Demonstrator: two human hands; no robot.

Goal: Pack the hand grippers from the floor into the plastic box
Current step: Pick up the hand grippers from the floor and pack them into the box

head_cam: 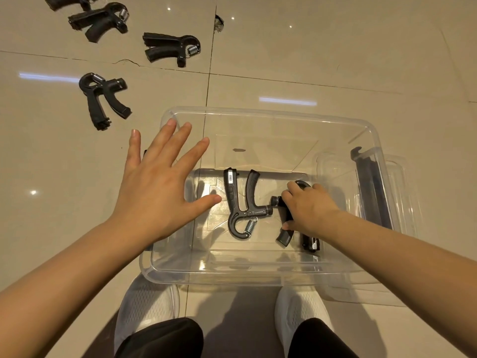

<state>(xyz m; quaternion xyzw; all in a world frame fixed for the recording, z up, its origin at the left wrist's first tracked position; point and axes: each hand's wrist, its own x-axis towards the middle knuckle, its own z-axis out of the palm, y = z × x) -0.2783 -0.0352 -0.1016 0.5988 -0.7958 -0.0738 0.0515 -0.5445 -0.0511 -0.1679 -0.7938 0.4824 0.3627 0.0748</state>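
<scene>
Right hand [308, 206] grips a hand gripper [286, 223] low in the plastic box [258, 276], touching another [241, 205]; releasing carelessly could tangle them. Left hand [157, 184] hovers wide, spread

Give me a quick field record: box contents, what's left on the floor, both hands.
box: clear plastic box on the tiled floor, open
in box: two hand grippers, one lying free, one under the right hand
on floor: four grippers in view, nearest, top one cut off by the frame
left hand: open, fingers spread, holding nothing
right hand: inside box, grips a gripper
lid: beside box, right side
</scene>
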